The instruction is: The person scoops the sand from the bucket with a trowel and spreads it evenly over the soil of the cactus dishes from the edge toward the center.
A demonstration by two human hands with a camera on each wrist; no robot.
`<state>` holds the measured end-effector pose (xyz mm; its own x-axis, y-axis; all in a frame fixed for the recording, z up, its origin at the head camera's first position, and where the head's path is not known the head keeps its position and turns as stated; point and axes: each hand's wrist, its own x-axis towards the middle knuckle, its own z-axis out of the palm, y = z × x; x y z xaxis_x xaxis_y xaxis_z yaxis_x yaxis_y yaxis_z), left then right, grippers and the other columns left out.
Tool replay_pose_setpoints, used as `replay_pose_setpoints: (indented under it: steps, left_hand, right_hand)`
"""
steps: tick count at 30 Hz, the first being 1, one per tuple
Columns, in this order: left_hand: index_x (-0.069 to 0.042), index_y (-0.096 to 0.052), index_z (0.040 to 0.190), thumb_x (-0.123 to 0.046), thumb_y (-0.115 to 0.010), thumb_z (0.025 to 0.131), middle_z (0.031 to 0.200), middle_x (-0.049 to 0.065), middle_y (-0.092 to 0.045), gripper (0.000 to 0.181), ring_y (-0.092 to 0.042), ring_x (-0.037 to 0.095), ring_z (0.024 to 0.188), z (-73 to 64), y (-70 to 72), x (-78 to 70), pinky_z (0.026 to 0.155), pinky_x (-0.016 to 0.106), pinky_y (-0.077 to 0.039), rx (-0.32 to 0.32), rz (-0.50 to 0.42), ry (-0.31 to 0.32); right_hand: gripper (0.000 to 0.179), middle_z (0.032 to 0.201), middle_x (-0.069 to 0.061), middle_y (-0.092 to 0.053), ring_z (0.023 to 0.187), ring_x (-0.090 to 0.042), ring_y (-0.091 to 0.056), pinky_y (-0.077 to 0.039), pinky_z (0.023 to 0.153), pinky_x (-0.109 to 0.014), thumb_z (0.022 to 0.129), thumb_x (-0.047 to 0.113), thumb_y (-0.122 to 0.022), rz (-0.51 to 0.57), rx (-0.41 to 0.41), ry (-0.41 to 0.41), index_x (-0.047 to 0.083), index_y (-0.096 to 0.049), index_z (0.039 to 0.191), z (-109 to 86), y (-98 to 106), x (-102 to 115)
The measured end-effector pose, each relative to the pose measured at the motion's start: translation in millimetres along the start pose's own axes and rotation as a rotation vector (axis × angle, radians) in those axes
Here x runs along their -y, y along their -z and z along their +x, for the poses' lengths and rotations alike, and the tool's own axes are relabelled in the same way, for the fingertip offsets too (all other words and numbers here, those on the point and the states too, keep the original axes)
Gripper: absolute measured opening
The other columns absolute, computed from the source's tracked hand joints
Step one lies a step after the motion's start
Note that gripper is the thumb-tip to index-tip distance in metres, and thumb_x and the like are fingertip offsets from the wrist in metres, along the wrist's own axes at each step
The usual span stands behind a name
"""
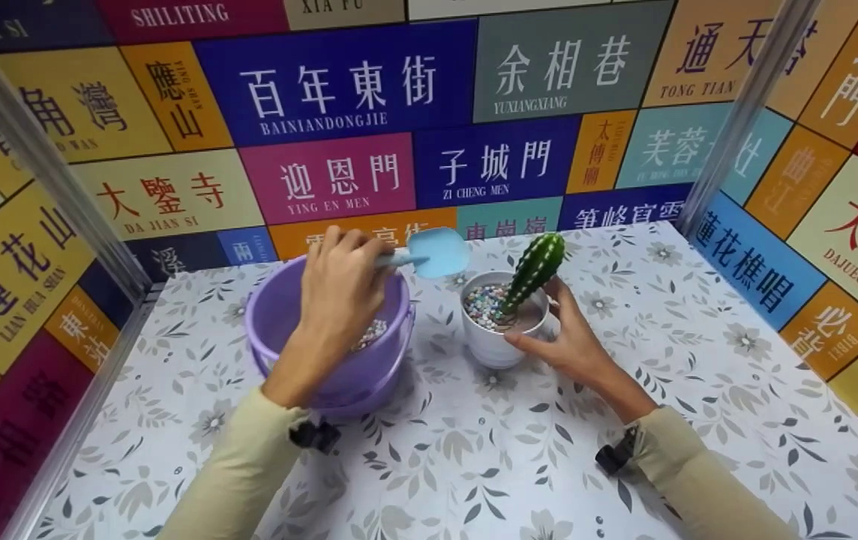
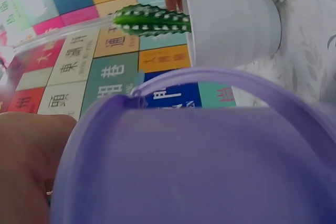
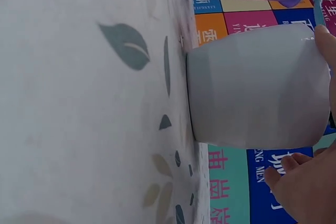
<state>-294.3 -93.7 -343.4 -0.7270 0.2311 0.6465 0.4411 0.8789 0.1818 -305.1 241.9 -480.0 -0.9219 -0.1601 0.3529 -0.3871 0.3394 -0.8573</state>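
Note:
My left hand [image 1: 343, 285] grips the handle of a light blue toy shovel [image 1: 438, 253] above the purple bucket [image 1: 391, 367]. The shovel's blade points right, toward the pot. Small pebbles [image 1: 373, 334] lie inside the bucket, partly hidden by my arm. To the right stands a white pot [image 1: 500, 351] with a green cactus [image 1: 538, 262] leaning right. Colourful pebbles [image 1: 485, 306] cover the left part of the pot's top; a brownish surface shows on the right. My right hand [image 1: 575, 345] holds the pot at its right rim, thumb in front and fingers behind.
A white tabletop with a grey leaf print [image 1: 459, 465] lies beneath everything. The bucket's handle [image 2: 226, 80] hangs down on the side facing the pot. Behind stand panels of coloured signs [image 1: 335, 82] with clear corner posts [image 1: 736, 112].

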Motion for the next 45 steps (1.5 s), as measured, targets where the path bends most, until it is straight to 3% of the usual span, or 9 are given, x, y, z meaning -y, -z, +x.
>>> replay_pose_setpoints:
  steps: [9, 16, 22, 25, 29, 33, 40, 45]
  left_hand:
    - [-0.013, -0.082, 0.116, -0.022, -0.081, 0.098, 0.116, 0.009, -0.079, 0.020, -0.062, 0.034, 0.112, -14.7, 11.2, 27.6, 0.092, 0.050, -0.049, 0.039, -0.059, 0.083]
    - [-0.011, -0.082, 0.113, -0.020, -0.083, 0.095, 0.115, 0.012, -0.080, 0.020, -0.063, 0.036, 0.104, -24.8, 20.4, 47.5, 0.091, 0.052, -0.049, 0.032, -0.062, 0.114]
    - [-0.009, -0.082, 0.113, -0.020, -0.083, 0.094, 0.112, 0.013, -0.080, 0.022, -0.062, 0.036, 0.101, -30.3, 28.6, 56.2, 0.089, 0.052, -0.049, 0.055, -0.060, 0.147]
    - [-0.008, -0.083, 0.113, -0.022, -0.083, 0.095, 0.112, 0.014, -0.080, 0.023, -0.062, 0.035, 0.098, -33.5, 31.4, 59.7, 0.088, 0.052, -0.049, 0.078, -0.062, 0.172]
    - [-0.007, -0.083, 0.112, -0.022, -0.083, 0.095, 0.111, 0.014, -0.081, 0.023, -0.063, 0.036, 0.095, -36.0, 33.9, 65.7, 0.085, 0.052, -0.050, 0.083, -0.059, 0.168]
    - [-0.006, -0.083, 0.111, -0.022, -0.082, 0.095, 0.109, 0.014, -0.081, 0.022, -0.065, 0.037, 0.096, -38.5, 37.9, 70.1, 0.086, 0.053, -0.050, 0.093, -0.063, 0.163]
    - [-0.006, -0.083, 0.112, -0.021, -0.082, 0.096, 0.114, 0.015, -0.080, 0.022, -0.066, 0.038, 0.109, -45.5, 44.0, 76.4, 0.097, 0.055, -0.052, 0.139, -0.102, 0.191]
    - [-0.006, -0.083, 0.113, -0.019, -0.082, 0.096, 0.116, 0.015, -0.079, 0.021, -0.065, 0.039, 0.116, -47.7, 46.9, 78.8, 0.102, 0.058, -0.052, 0.156, -0.118, 0.200]
  right_hand:
    - [0.112, 0.177, -0.012, -0.026, 0.166, -0.028, -0.024, -0.020, 0.136, -0.052, 0.090, 0.017, -0.088, 0.027, -0.143, 0.064, 0.010, -0.014, 0.173, 5.4, 12.1, 11.7]
    - [0.105, 0.178, -0.006, -0.026, 0.166, -0.024, -0.022, -0.019, 0.136, -0.051, 0.090, 0.010, -0.084, 0.018, -0.259, 0.132, 0.010, -0.019, 0.172, 9.3, 18.6, 31.8]
    - [0.089, 0.175, -0.006, -0.033, 0.164, -0.023, -0.028, -0.021, 0.135, -0.043, 0.093, 0.015, -0.080, -0.068, -0.355, 0.282, 0.010, -0.031, 0.168, 6.4, 10.0, 55.9]
    - [0.085, 0.173, -0.010, -0.038, 0.163, -0.027, -0.032, -0.022, 0.135, -0.046, 0.092, 0.015, -0.080, -0.126, -0.376, 0.380, 0.008, -0.037, 0.165, 3.1, -0.3, 65.9]
    - [0.078, 0.168, -0.016, -0.045, 0.160, -0.032, -0.038, -0.025, 0.135, -0.050, 0.090, 0.011, -0.079, -0.132, -0.340, 0.483, 0.004, -0.043, 0.160, 0.1, -20.2, 75.7]
    - [0.069, 0.162, -0.013, -0.053, 0.150, -0.035, -0.049, -0.035, 0.130, -0.044, 0.094, 0.009, -0.076, -0.086, -0.247, 0.497, 0.004, -0.048, 0.157, 1.1, -42.4, 81.3]
    - [0.056, 0.156, -0.006, -0.058, 0.146, -0.025, -0.056, -0.049, 0.119, -0.052, 0.103, 0.009, -0.070, 0.092, -0.053, 0.375, 0.003, -0.052, 0.155, 9.4, -81.8, 80.2]
    - [0.056, 0.163, -0.010, -0.052, 0.151, -0.031, -0.052, -0.050, 0.120, -0.047, 0.107, 0.013, -0.067, 0.196, 0.060, 0.293, 0.004, -0.048, 0.159, 15.2, -106.8, 83.6]
